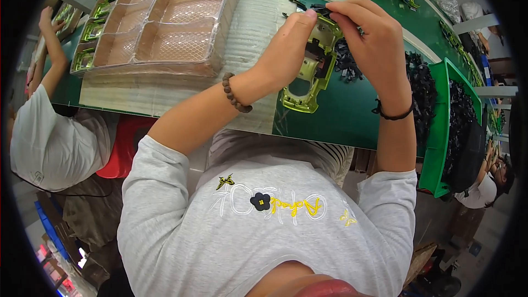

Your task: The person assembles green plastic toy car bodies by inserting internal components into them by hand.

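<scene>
In the head view, your left hand [286, 47] lies along the left side of a green shell [309, 70] over the bench [355, 115], thumb at its upper end; its other fingers are hidden, so you cannot tell how closed they are. Your right hand [379, 36] has thumb and forefinger nearly together on a small black part [320, 9] there, beside loose black pieces [347, 63].
</scene>
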The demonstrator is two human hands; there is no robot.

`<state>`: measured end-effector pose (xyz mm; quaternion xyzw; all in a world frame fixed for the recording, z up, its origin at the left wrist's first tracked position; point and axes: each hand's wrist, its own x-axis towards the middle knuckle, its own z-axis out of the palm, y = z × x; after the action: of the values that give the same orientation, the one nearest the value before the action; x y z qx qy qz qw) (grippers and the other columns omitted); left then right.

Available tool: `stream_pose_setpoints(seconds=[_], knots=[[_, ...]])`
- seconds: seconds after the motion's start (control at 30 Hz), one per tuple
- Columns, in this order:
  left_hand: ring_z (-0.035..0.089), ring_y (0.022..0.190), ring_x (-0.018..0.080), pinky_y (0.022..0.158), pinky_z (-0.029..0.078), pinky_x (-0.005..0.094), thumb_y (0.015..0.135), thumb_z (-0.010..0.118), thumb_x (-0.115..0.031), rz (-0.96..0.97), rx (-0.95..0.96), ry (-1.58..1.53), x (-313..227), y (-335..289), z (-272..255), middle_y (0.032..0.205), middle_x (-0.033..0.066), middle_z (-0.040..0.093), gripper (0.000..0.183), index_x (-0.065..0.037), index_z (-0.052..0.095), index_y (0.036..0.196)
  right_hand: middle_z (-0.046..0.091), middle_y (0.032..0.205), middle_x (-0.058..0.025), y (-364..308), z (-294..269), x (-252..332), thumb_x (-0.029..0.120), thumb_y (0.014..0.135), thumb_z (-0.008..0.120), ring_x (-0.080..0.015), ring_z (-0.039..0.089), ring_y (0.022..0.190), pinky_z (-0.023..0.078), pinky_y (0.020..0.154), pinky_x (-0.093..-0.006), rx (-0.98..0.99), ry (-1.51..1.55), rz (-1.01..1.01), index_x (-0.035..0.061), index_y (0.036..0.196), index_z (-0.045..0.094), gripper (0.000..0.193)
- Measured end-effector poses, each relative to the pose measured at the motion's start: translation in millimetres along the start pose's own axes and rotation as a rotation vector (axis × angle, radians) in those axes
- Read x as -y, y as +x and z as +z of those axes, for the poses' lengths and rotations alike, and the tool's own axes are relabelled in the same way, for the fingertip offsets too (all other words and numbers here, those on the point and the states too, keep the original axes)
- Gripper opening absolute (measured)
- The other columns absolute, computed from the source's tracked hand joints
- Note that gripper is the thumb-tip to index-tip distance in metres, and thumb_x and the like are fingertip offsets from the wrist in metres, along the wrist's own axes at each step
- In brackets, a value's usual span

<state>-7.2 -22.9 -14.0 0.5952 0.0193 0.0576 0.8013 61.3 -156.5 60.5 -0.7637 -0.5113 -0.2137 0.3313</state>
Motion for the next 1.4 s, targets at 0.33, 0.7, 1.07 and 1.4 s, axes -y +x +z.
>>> stream_pose_setpoints(seconds=[0.33, 0.7, 1.07, 1.4], knots=[[0.060, 0.072, 0.0128, 0.064, 0.051, 0.0262, 0.094, 0.015, -0.057, 0.002, 0.061, -0.138, -28.0, -10.8, 9.2, 0.085, 0.0066, 0.060, 0.063, -0.005, 0.052, 0.101, 0.061, 0.079, -0.0088, 0.7, -0.5, 20.8, 0.001, 0.071, 0.060, -0.0267, 0.058, 0.077, 0.048, 0.069, -0.0348, 0.046, -0.179, -0.069, 0.0036, 0.084, 0.067, 0.015], [0.059, 0.070, 0.0121, 0.064, 0.050, 0.0249, 0.095, 0.017, -0.055, 0.009, 0.064, -0.031, -12.7, -8.5, 5.1, 0.084, 0.0050, 0.059, 0.061, -0.005, 0.052, 0.100, 0.059, 0.077, -0.0112, -3.4, -0.9, 19.6, 0.001, 0.070, 0.061, -0.0271, 0.058, 0.075, 0.048, 0.068, -0.0336, 0.109, -0.235, -0.011, 0.0006, 0.084, 0.065, 0.015], [0.063, 0.066, 0.0216, 0.059, 0.047, 0.0318, 0.090, 0.049, -0.039, 0.231, 0.173, 0.690, -75.7, -41.0, -32.3, 0.075, 0.0132, 0.064, 0.045, 0.001, 0.048, 0.110, 0.066, 0.078, -0.0087, 33.3, -34.3, -17.7, -0.001, 0.070, 0.066, -0.0115, 0.061, 0.070, 0.049, 0.063, -0.0236, 0.796, 0.649, 0.528, -0.0085, 0.091, 0.064, 0.023], [0.064, 0.070, 0.0241, 0.062, 0.049, 0.0332, 0.086, 0.057, -0.025, 0.291, -0.405, 1.205, -147.2, 14.8, -210.2, 0.079, 0.0138, 0.066, 0.027, -0.003, 0.058, 0.101, 0.060, 0.092, -0.0148, 120.6, 91.4, -168.3, -0.003, 0.073, 0.066, -0.0236, 0.061, 0.085, 0.055, 0.074, -0.0323, -0.007, 0.942, 1.157, -0.0084, 0.096, 0.056, 0.025]])
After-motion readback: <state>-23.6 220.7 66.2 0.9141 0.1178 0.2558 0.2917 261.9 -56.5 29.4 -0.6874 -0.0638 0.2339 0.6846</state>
